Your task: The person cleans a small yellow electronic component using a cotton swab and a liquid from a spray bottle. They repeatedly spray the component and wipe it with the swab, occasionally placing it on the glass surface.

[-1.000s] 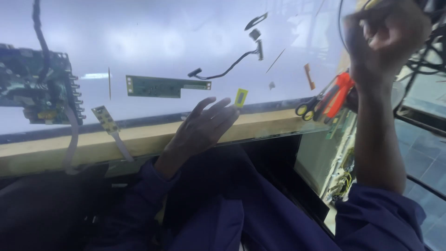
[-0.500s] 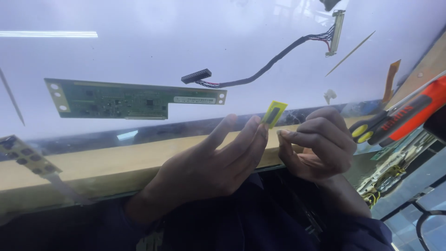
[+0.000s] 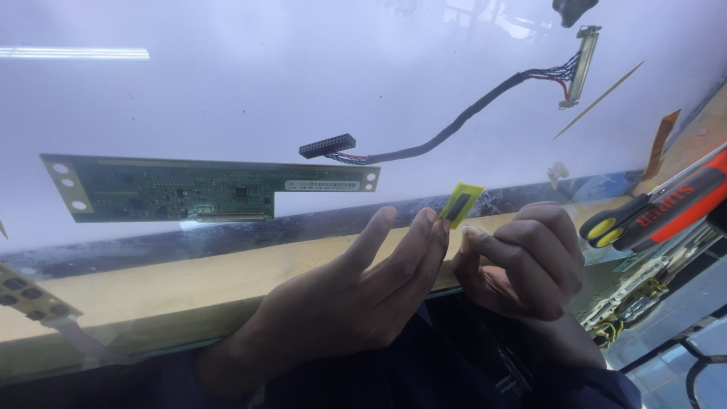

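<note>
Pinching small yellow tab (image 3: 460, 204) between left hand (image 3: 356, 295) fingertips, at the front edge of the white panel (image 3: 227, 91). Right hand (image 3: 522, 261) curled shut, fingertip touching tab (green circuit board (image 3: 204, 188) lying well apart, left).

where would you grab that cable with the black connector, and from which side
Grip the black connector, the cable's near end, from above, fingers across its long sides. It is a stiff block lying flat and clear of the green board, while the cord is thin and limp.

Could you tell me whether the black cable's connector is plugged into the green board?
Unplugged: the connector lies apart above the green board, on the white surface.
</note>
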